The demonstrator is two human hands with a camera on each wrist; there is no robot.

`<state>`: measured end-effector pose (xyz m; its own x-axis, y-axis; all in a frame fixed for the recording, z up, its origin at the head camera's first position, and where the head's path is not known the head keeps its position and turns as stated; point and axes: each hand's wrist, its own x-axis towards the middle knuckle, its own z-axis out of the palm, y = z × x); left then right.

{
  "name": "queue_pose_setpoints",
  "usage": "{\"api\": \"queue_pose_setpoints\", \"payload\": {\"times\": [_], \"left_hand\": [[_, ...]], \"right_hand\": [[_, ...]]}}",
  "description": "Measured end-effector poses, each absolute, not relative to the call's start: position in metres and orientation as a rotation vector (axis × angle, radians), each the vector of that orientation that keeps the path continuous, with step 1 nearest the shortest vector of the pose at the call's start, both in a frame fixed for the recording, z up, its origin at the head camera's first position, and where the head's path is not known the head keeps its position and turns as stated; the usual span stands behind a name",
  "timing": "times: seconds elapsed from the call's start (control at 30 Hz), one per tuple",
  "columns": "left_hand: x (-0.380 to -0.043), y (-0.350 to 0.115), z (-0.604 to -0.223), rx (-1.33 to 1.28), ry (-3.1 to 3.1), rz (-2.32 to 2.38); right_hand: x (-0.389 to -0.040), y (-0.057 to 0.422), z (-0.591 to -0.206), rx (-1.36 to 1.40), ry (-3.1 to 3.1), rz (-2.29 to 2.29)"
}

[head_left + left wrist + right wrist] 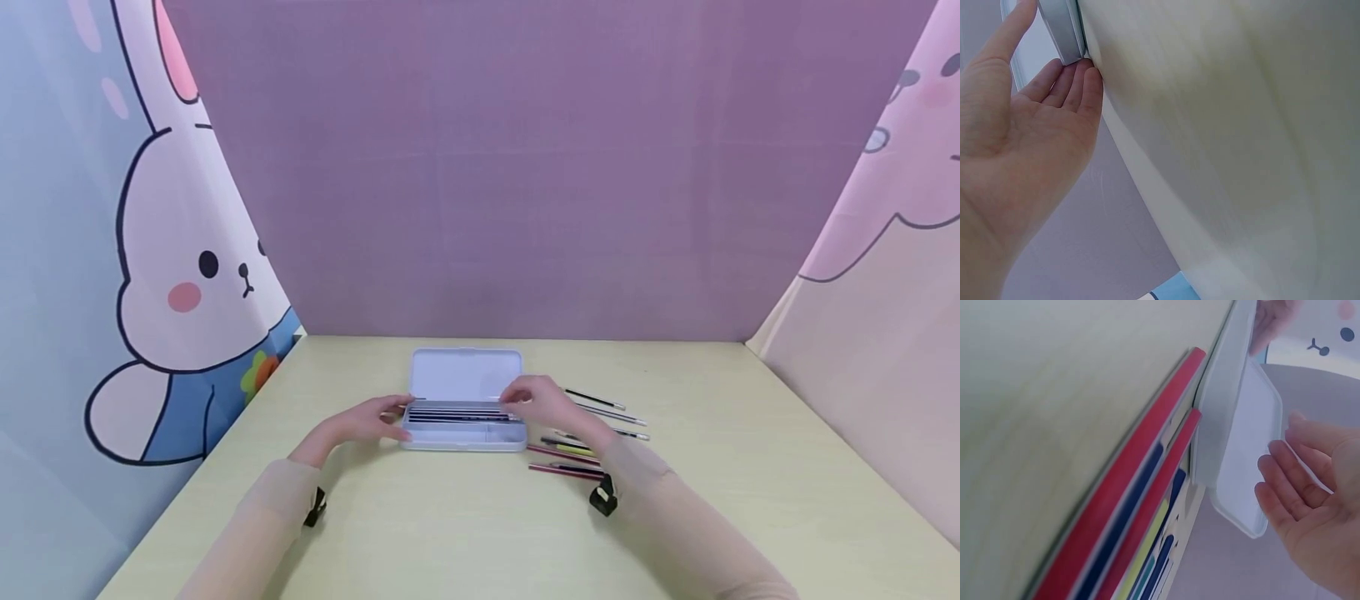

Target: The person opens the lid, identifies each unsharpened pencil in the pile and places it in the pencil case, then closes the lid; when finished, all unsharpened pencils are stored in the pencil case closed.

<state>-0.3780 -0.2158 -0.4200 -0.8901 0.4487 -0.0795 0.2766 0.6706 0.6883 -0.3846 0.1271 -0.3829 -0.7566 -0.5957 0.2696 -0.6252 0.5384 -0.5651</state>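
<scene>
In the head view a pale pencil case [450, 435] lies with its lid [467, 373] raised at the back. Several dark-striped pencils [453, 415] lie lengthwise in its rear part; a small divided section is at the front right. My left hand [367, 419] holds the case's left end, thumb at the front corner and fingers at the back. In the left wrist view its fingertips [1075, 72] touch the case's end. My right hand [542, 402] hovers over the case's right end, fingers loosely bent; the right wrist view shows nothing in that hand [1310, 487].
Right of the case several loose pencils lie on the table [420, 525]: red ones [547, 469], a yellow one [573, 447] and dark ones [594, 398], partly under my right forearm. A purple cloth [510, 183] hangs behind the table, with printed cloths [187, 275] at both sides.
</scene>
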Motion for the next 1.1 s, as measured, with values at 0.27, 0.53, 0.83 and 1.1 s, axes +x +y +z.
{"api": "queue_pose_setpoints", "payload": {"times": [0.27, 0.53, 0.83, 1.1], "left_hand": [[-0.379, -0.216, -0.419, 0.581, 2.640, 1.030], [-0.378, -0.215, -0.419, 0.580, 2.638, 1.026], [-0.375, -0.214, -0.416, 0.575, 2.638, 1.030], [-0.376, -0.214, -0.418, 0.574, 2.633, 1.034]], "right_hand": [[-0.382, 0.149, -0.379, 1.050, -2.669, 1.034], [-0.378, 0.174, -0.380, 0.986, -2.729, 1.057], [-0.376, 0.199, -0.384, 0.920, -2.757, 1.015], [-0.367, 0.221, -0.387, 0.933, -2.777, 1.011]]}}
